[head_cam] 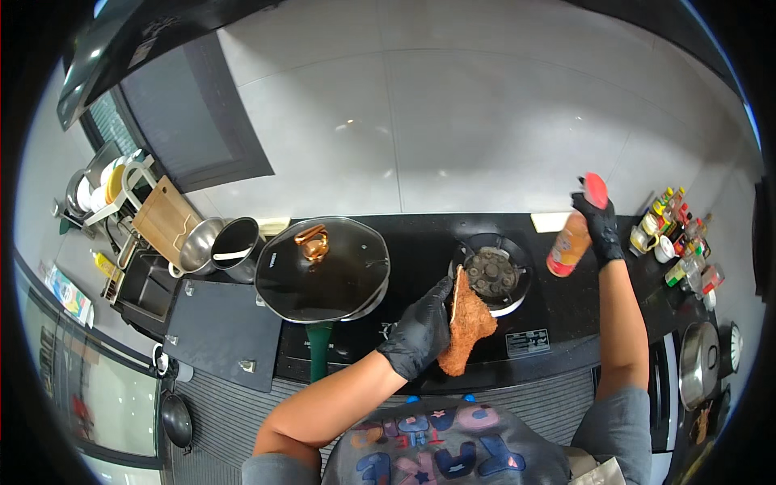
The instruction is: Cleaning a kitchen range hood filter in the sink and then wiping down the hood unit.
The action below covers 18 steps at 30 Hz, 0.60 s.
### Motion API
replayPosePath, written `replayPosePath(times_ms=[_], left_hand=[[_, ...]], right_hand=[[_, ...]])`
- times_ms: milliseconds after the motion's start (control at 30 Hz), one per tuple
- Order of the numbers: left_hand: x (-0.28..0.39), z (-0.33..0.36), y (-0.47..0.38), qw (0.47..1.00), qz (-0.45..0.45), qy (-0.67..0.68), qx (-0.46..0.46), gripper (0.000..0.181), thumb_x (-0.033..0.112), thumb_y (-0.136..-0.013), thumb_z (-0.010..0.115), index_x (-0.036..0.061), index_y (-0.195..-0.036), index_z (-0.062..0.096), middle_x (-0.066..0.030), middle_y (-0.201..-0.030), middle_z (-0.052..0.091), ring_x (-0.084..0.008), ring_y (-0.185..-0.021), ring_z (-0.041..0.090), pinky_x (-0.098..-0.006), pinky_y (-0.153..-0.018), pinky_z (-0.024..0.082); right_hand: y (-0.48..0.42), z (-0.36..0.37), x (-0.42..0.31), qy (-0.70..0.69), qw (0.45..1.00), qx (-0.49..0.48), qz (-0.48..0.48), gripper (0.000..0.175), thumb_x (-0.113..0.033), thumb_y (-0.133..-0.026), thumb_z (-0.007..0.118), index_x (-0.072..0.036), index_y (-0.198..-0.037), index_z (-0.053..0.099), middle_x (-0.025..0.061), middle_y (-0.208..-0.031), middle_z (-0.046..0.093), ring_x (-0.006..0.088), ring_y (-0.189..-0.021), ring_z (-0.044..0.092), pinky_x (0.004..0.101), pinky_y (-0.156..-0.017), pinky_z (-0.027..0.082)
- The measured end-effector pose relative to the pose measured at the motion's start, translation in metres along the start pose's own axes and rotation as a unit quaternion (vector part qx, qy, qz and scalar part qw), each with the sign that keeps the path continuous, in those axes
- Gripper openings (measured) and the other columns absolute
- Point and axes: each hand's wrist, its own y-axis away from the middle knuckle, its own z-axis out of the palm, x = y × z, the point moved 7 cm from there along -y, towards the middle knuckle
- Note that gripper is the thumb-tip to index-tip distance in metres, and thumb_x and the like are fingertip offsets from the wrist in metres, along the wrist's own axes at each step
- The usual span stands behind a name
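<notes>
My left hand (418, 334), in a black glove, grips a brown fluffy cloth (465, 336) that hangs down in front of the gas burner (492, 276). The cloth's upper end overlaps the burner's near left edge in the view. On the right, my black-gloved right hand (599, 227) holds a spray bottle (568, 245) around its neck. The bottle has a red spray head and orange contents, and it is tilted over the black gas hob (418, 254). Left of the burner stands a large pan with a glass lid (327, 276), a copper-coloured knob and a green handle (320, 351).
Condiment bottles (676, 230) crowd the right corner. A steel pot (699, 365) stands at the right edge. Left are a dark pot (237, 248), a steel bowl (202, 247), a wooden cutting board (165, 213), a sink (147, 284) and a grey board (224, 330). A range hood (139, 48) overhangs the upper left.
</notes>
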Motion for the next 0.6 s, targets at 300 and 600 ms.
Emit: replayPosePath(times_ms=[300, 600], left_hand=[[-0.037, 0.043, -0.026, 0.999, -0.041, 0.007, -0.029, 0.036, 0.030, -0.091, 0.049, 0.0003, -0.113, 0.052, -0.0089, -0.105, 0.060, -0.0188, -0.093, 0.060, -0.0288, -0.082, 0.048], [-0.038, 0.070, -0.073, 0.978, -0.032, 0.180, -0.097, 0.042, 0.018, -0.088, 0.054, 0.0027, -0.126, 0.042, -0.0130, -0.121, 0.051, -0.0255, -0.112, 0.050, -0.0367, -0.100, 0.037]], right_hand=[[0.076, -0.142, 0.177, 0.036, 0.987, 0.131, 0.085, 0.038, -0.016, -0.072, 0.070, -0.003, -0.106, 0.057, 0.0028, -0.092, 0.059, 0.0137, -0.083, 0.056, 0.0285, -0.074, 0.045], [0.116, -0.146, 0.213, -0.001, 0.974, 0.161, 0.160, 0.048, -0.023, -0.073, 0.073, -0.003, -0.113, 0.055, 0.0059, -0.105, 0.059, 0.0179, -0.098, 0.056, 0.0303, -0.087, 0.042]])
